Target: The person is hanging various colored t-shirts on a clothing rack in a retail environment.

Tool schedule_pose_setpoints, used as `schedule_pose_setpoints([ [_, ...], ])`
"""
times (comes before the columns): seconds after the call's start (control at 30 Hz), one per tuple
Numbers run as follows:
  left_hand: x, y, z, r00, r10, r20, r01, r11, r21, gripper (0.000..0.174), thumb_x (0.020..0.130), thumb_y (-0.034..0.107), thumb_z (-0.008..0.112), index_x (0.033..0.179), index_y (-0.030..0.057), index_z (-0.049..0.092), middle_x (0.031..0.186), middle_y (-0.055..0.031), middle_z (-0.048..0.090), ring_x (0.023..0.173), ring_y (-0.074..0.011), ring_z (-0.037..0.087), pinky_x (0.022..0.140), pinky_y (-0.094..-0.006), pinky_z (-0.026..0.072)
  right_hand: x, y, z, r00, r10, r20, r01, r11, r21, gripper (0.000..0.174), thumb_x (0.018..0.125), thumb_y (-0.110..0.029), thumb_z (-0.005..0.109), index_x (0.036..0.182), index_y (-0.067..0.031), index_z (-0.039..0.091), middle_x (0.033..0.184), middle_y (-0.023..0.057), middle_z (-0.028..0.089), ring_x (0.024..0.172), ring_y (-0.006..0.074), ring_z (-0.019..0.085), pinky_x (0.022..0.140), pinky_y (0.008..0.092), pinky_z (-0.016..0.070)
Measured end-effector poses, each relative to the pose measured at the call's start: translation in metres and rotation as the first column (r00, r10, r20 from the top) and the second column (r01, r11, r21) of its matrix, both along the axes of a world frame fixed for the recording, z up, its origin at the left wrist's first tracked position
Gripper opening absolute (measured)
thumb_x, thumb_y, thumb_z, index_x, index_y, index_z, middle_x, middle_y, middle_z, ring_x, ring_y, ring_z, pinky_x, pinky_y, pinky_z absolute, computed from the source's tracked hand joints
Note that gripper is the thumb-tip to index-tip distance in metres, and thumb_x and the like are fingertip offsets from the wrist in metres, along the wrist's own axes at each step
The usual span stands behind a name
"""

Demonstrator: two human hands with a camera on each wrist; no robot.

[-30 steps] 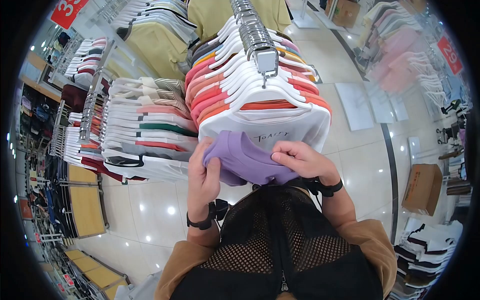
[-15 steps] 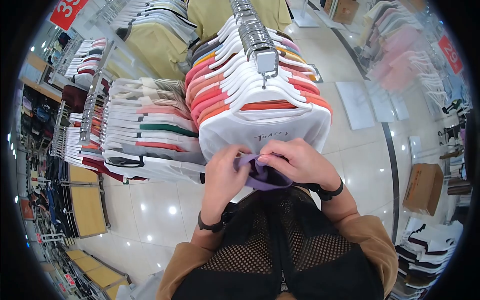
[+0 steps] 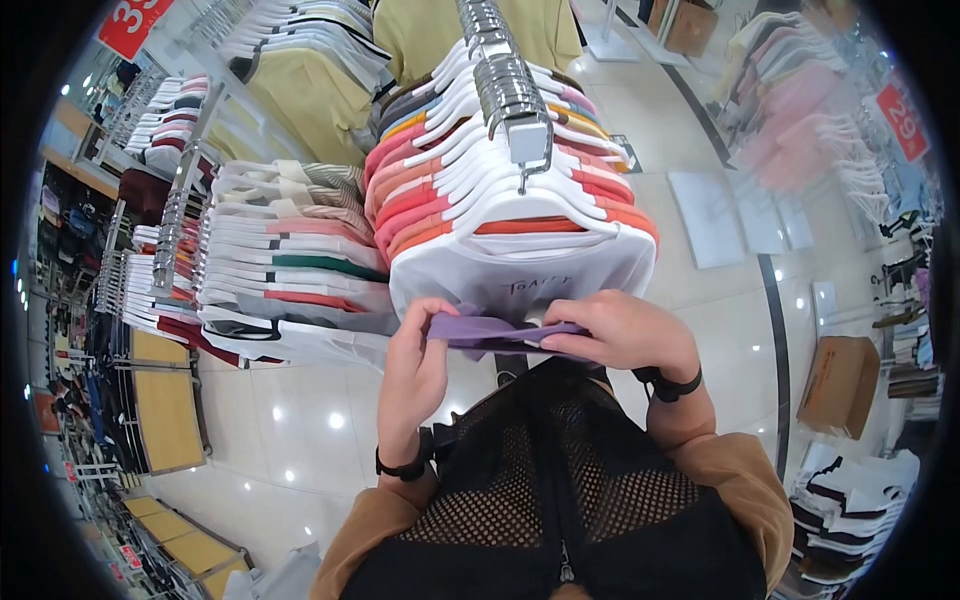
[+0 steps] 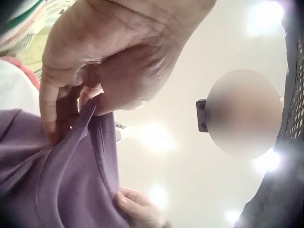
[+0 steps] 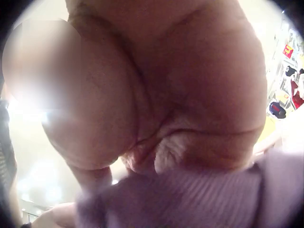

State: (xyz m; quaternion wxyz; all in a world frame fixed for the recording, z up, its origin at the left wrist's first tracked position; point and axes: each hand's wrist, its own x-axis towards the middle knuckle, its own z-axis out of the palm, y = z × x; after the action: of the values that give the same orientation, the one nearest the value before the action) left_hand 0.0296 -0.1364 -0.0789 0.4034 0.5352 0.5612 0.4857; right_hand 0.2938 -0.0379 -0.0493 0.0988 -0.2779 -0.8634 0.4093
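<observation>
A purple knit top [image 3: 490, 328] is stretched between both hands, its upper edge drawn into a narrow band in front of the body. At its left end, the left hand [image 3: 418, 365] pinches the fabric between thumb and fingers. The right hand [image 3: 625, 332] grips the other end, thumb on the near side. In the left wrist view the purple cloth [image 4: 61, 175] hangs in folds below the pinch. Ribbed fabric [image 5: 190, 204] shows under the right palm in the right wrist view. Just beyond the hands hangs a white printed shirt [image 3: 520, 275].
A rail of coloured shirts on white hangers [image 3: 530, 205] runs away from the person. Another rack of garments [image 3: 300, 260] stands to its left. Over on the right, a cardboard box [image 3: 840, 385] sits on the tiled floor [image 3: 720, 330], with folded clothes [image 3: 850, 510] nearer.
The purple top was spread with its neckline up, then bunched as the hands came together. Now the hands have drawn apart and its edge is pulled taut.
</observation>
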Motion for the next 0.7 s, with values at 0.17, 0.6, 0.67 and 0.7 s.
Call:
schedule_pose_setpoints([
  [0.17,0.006,-0.001,0.004,0.988,-0.004,0.157,0.0,1.0,0.03,0.018,0.1,-0.003,0.046,0.114,-0.0005,0.057,0.103,-0.0058,0.066,0.09,-0.01,0.059,0.08,-0.0252,0.049,0.024,0.052,0.031,0.981,-0.119,-0.152,0.141,0.979,0.149,0.022,0.099,-0.022,0.068,0.112,-0.0037,0.068,0.1,0.0102,0.073,0.086,0.0215,0.07,0.074,0.0349,0.0537],
  [0.6,0.015,0.011,0.0,0.989,0.143,-0.025,-0.141,0.988,0.059,0.008,0.095,0.004,0.065,0.095,-0.0026,0.06,0.072,-0.0034,0.067,0.064,-0.0054,0.056,0.058,-0.0236,0.0449,-0.021,0.192,-0.001,0.959,-0.17,-0.225,0.27,0.783,0.56,0.025,0.096,-0.016,0.067,0.115,0.0013,0.065,0.108,0.0153,0.067,0.101,0.0316,0.064,0.086,0.0392,0.0526],
  [0.67,0.018,0.01,0.006,0.986,0.165,-0.006,-0.164,0.986,0.037,0.007,0.094,0.003,0.065,0.095,-0.0031,0.062,0.072,-0.0037,0.067,0.064,-0.0051,0.055,0.058,-0.0237,0.0451,-0.023,0.2,-0.005,0.972,-0.227,-0.067,0.229,0.826,0.516,0.024,0.096,-0.014,0.066,0.113,0.0024,0.064,0.106,0.0156,0.066,0.102,0.0327,0.063,0.086,0.0399,0.0508],
  [0.7,0.019,0.009,0.008,0.983,0.181,0.013,-0.181,0.983,0.012,0.007,0.092,0.003,0.066,0.094,-0.0035,0.064,0.072,-0.0039,0.067,0.065,-0.0047,0.055,0.058,-0.0238,0.0454,-0.022,0.204,-0.009,0.973,-0.222,-0.068,0.225,0.827,0.515,0.024,0.096,-0.014,0.066,0.113,0.0024,0.064,0.106,0.0156,0.066,0.102,0.0327,0.063,0.086,0.0399,0.0508],
])
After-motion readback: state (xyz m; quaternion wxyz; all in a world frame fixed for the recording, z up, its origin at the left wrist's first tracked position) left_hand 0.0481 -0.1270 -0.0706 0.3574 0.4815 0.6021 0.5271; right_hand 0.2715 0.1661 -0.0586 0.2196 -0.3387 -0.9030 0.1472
